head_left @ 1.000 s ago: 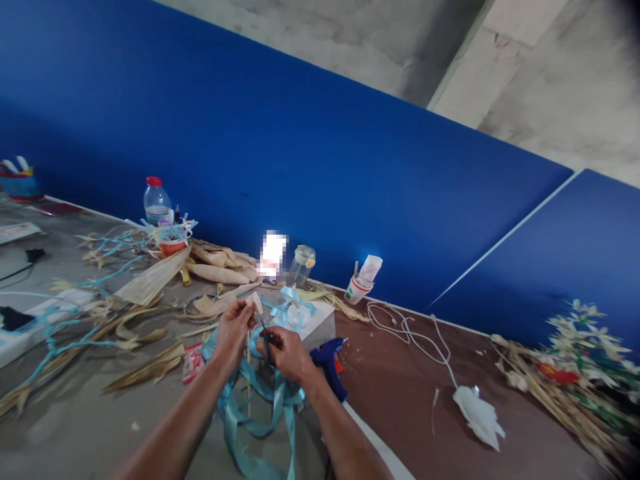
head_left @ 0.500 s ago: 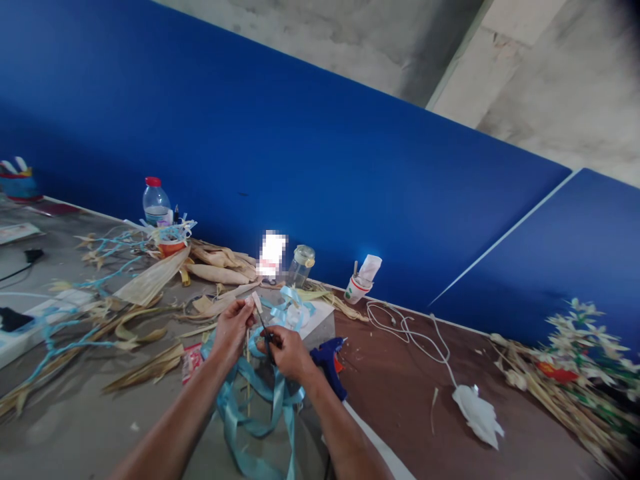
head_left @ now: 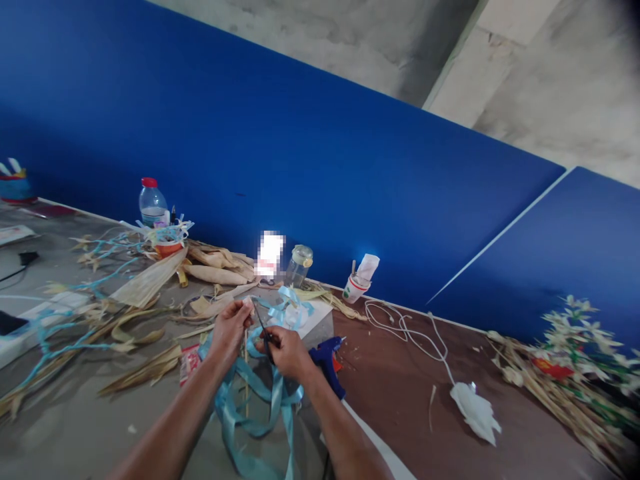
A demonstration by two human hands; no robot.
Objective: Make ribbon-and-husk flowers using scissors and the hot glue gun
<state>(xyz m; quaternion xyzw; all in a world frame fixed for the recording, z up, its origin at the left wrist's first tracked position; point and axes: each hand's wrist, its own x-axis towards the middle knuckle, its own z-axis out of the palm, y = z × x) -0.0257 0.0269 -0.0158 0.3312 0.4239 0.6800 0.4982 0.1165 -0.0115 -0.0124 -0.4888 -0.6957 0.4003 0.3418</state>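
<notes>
L hand (head_left: 231, 332) tight on pale bit (head_left: 248, 303), R hand (head_left: 286, 349) round dark tool (head_left: 260, 320), cup (head_left: 355, 289) w/ paper (head_left: 369, 266) behind

Dried husks (head_left: 143, 370) and bottle (head_left: 151, 203) on grey table (head_left: 95, 437)

We're bare-handed tbh: L hand (head_left: 231, 330) and R hand (head_left: 287, 351) both uncovered, same w/ our L forearm (head_left: 175, 413) & R forearm (head_left: 334, 420), bare as far as shows. Both slimmish, tapering twd the wrists; finer details too blurry to tell fwiw.
</notes>
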